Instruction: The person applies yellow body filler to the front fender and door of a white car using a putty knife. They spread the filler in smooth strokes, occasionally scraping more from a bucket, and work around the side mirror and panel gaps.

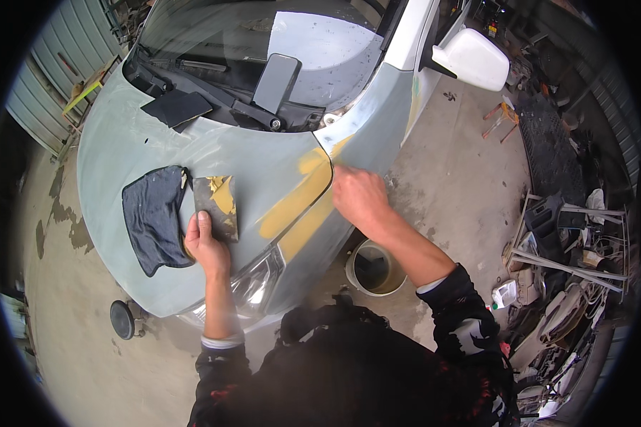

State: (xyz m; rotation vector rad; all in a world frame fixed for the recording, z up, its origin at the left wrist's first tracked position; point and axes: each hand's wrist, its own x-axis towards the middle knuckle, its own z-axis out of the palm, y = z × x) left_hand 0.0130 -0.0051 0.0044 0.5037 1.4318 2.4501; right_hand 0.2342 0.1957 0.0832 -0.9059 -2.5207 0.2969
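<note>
My left hand (206, 245) grips a dark flat plate (221, 220) with yellow putty on its upper part, over the primer-grey car hood (107, 213). Just left of it lies a crumpled dark cloth (149, 220). My right hand (356, 196) is closed at the seam between hood and fender, beside smeared yellow filler (295, 199); whatever its fingers may hold is hidden. The headlight (256, 277) sits below the filler.
A bucket (377, 267) stands below the fender. A phone (276, 82) and black sheet (174, 109) rest near the windshield. A white mirror (470, 60) juts out upper right. A stool (506, 114), metal frames (577, 270) and piled parts line the right; a wheeled seat (122, 319) stands lower left.
</note>
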